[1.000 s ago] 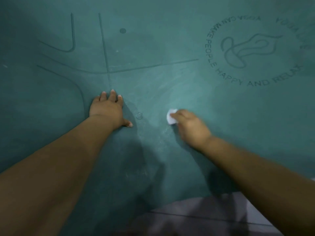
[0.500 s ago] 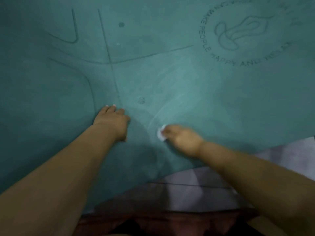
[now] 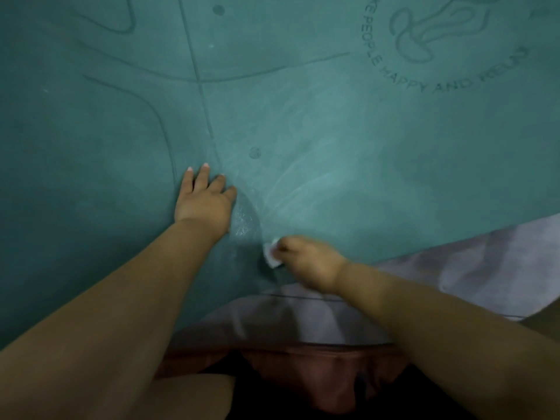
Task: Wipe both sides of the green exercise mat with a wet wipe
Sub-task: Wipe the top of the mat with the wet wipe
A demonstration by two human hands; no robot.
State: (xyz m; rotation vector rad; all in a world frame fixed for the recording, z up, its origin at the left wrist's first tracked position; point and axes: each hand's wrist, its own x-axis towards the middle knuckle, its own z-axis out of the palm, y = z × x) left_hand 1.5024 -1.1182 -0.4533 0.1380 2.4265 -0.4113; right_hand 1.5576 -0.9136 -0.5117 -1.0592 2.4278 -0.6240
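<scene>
A: Left side?
B: Left hand (image 3: 204,201) lies flat on the green mat (image 3: 348,153), fingers straight, holding nothing.
A: Right side?
B: Right hand (image 3: 309,262), fingers curled, pinches the white wet wipe (image 3: 270,255) against the mat's near edge. Grey floor (image 3: 491,268) shows beyond.

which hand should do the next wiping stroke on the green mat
Right. The right hand already pinches the small white wet wipe against the green exercise mat, near its front edge beside faint streaks. The left hand lies flat on the mat and holds nothing, so it is probably better left bracing.
</scene>
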